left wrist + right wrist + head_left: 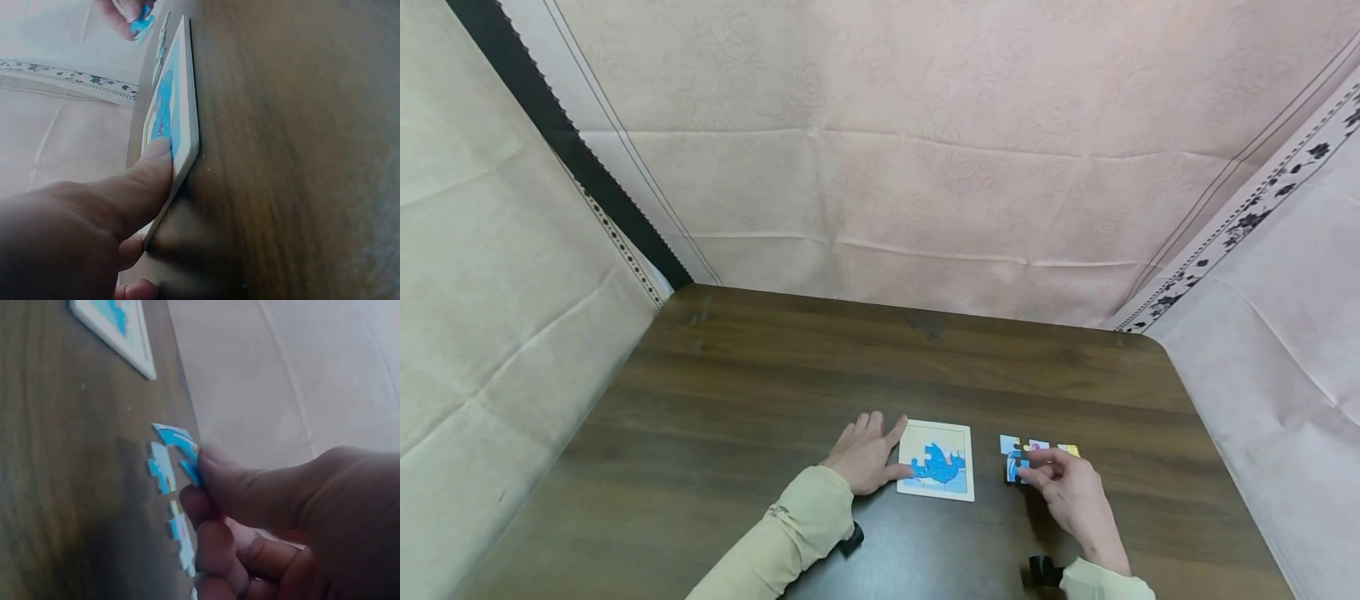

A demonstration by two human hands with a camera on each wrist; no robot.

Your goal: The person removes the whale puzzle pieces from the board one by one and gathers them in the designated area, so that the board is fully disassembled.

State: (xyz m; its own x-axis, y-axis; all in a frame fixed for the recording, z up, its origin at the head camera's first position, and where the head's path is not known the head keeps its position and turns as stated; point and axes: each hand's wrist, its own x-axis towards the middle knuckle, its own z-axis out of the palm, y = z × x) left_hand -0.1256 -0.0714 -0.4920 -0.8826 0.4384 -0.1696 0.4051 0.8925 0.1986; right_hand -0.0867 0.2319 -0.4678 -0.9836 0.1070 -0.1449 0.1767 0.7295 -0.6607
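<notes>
My left hand (862, 458) rests at the left side of a pale-framed puzzle board (936, 496), fingers spread. Its thumb (140, 181) presses on the blue picture, and the index finger reaches the frame's upper left corner. The picture (942, 467) shows a blue animal shape, with a pale area above it. To the right of the board, my right hand (1069, 492) pinches a blue puzzle piece (181, 444) between thumb and fingers. The piece is tilted and held above the loose ones in the right wrist view.
Loose puzzle pieces lie in a row right of the board: a light blue one (1009, 444), one with pink (1037, 445) and a yellow one (1069, 449). The brown wooden table (760, 375) is bordered by pale cloth (880, 192) at the back and sides.
</notes>
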